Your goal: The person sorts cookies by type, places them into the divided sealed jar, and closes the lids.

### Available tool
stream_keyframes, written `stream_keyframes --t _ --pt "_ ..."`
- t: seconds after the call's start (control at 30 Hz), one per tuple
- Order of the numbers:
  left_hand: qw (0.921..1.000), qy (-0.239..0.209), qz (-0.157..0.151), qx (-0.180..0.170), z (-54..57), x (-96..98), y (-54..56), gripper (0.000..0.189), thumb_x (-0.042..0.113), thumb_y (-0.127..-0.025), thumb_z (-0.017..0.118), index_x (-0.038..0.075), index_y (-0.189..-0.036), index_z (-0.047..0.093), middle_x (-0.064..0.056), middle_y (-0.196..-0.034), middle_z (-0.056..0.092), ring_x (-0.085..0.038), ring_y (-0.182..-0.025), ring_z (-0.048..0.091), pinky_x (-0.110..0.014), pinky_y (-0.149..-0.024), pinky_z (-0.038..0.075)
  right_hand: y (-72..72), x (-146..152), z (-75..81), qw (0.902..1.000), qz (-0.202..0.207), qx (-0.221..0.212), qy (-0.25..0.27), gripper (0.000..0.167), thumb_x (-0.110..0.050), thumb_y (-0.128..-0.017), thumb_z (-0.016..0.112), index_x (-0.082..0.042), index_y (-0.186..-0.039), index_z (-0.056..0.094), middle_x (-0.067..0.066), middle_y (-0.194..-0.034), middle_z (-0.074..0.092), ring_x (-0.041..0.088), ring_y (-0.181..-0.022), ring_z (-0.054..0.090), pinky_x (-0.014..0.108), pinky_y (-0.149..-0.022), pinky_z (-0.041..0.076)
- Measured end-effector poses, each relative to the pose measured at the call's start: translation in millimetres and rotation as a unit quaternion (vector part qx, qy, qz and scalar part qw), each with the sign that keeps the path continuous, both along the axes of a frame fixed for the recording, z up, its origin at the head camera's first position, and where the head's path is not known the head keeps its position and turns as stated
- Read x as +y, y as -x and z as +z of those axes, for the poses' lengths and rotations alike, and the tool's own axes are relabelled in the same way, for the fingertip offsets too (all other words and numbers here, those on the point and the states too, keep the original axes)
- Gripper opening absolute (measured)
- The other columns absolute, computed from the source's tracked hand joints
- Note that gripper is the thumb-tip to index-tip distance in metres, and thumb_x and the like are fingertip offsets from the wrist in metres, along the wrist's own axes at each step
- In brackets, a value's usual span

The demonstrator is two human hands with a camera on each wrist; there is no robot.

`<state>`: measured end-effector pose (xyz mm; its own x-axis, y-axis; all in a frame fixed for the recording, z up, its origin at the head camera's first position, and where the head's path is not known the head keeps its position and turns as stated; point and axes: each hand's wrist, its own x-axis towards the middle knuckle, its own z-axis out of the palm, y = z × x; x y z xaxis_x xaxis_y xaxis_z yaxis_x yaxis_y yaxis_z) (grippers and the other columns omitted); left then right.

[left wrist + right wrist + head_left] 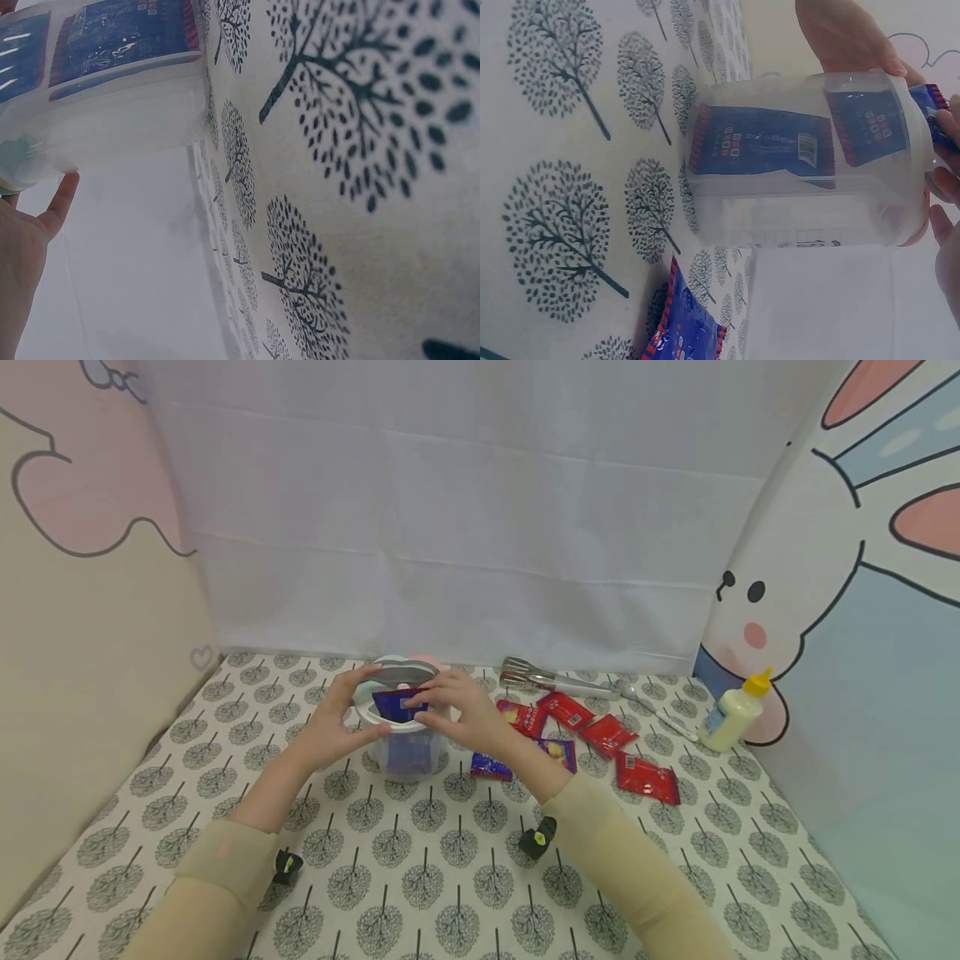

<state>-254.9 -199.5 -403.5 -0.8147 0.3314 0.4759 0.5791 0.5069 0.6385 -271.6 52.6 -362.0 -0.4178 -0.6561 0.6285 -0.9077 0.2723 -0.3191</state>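
A clear plastic container (795, 214) with a white rim stands on the table, its lid (405, 673) tilted up at the back. My left hand (333, 718) grips it at the mouth, thumb on the front rim and fingers by the lid. At the opening, my right hand (472, 714) pinches a blue snack packet (392, 703) that sticks partly out of the mouth. Other blue packets (769, 142) show through the container's wall. To the right of the container lies a blue packet (491, 767), partly beside my right forearm.
Several red packets (647, 778) lie to the right. Behind them are metal tongs (555, 681) and a spoon (652, 706) with a pale handle. A glue bottle (731, 718) with a yellow cap stands at the right edge. Fabric walls (465, 527) enclose the tree-print tablecloth (420, 885).
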Motion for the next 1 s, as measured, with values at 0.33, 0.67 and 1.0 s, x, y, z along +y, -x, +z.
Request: stream_keyframes --t 0.33,0.67,1.0 --pt "0.9999 -0.013 -0.006 -0.004 2.0 1.5 0.0 0.090 0.019 -0.076 0.078 0.033 -0.147 0.026 -0.010 -0.147 0.030 -0.032 -0.125 0.039 -0.053 -0.098 0.043 -1.8 5.0 -10.4 0.9990 0.002 0.032 -0.031 0.022 -0.021 -0.087 0.066 -0.015 -0.108 0.071 -0.001 -0.111 0.069 0.023 -0.122 0.047 0.041 -0.110 0.031" --pt "1.0000 -0.007 0.001 -0.001 0.3 1.1 -1.9 0.089 0.020 -0.075 0.079 0.031 -0.147 0.027 -0.011 -0.145 0.033 -0.033 -0.125 0.039 -0.055 -0.096 0.044 -5.6 30.4 -7.3 0.9996 0.024 -0.013 0.011 0.028 -0.015 -0.085 0.069 -0.011 -0.112 0.067 0.004 -0.120 0.063 0.019 -0.119 0.050 0.036 -0.107 0.038" --pt "0.9999 -0.009 0.002 -0.005 0.0 0.9 0.3 0.089 0.022 -0.075 0.079 0.031 -0.147 0.027 -0.009 -0.142 0.036 -0.031 -0.124 0.040 -0.054 -0.096 0.044 1.2 74.5 -25.1 0.9911 -0.072 -0.109 -0.027 0.039 -0.022 -0.085 0.070 -0.015 -0.123 0.061 0.002 -0.129 0.058 0.021 -0.126 0.045 0.048 -0.111 0.032"
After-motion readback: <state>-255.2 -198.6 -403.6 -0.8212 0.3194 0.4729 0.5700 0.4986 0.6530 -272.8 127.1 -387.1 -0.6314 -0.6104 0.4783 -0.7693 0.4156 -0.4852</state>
